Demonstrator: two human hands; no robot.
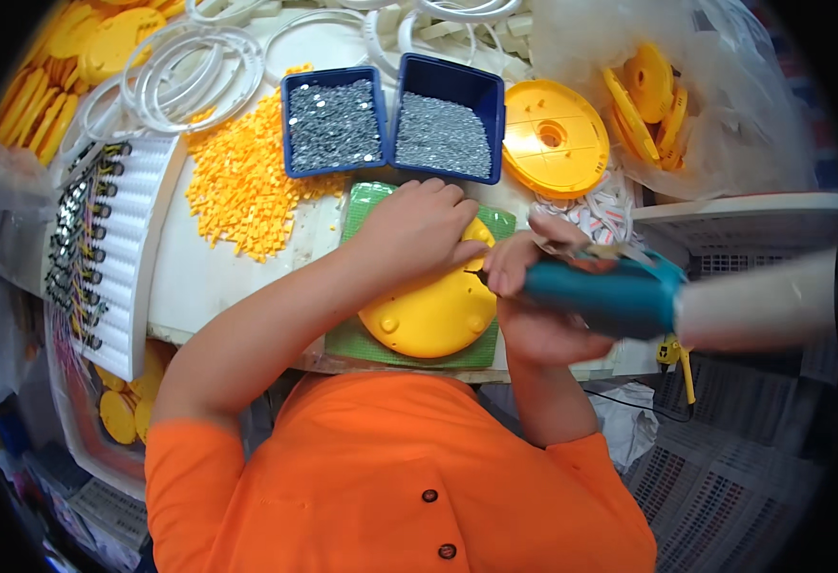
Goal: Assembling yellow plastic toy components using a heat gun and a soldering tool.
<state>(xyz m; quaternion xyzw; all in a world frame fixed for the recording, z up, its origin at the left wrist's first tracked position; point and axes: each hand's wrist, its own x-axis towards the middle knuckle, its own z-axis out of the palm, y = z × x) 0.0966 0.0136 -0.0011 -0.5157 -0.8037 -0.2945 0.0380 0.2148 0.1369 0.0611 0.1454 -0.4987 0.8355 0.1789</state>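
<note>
A yellow round plastic base with small raised feet lies on a green mat at the table's near edge. My left hand is closed over its far side, with the fingertips curled and partly hidden. In my right hand is a teal electric screwdriver, held level from the right. The screwdriver's dark tip points left at the base, close to my left thumb. Whether the tip touches a screw cannot be made out.
Two blue bins of small metal parts stand beyond the mat. Left of them lie a heap of yellow pieces and a white rack with wired parts. A yellow disc, white rings and a plastic bag surround them.
</note>
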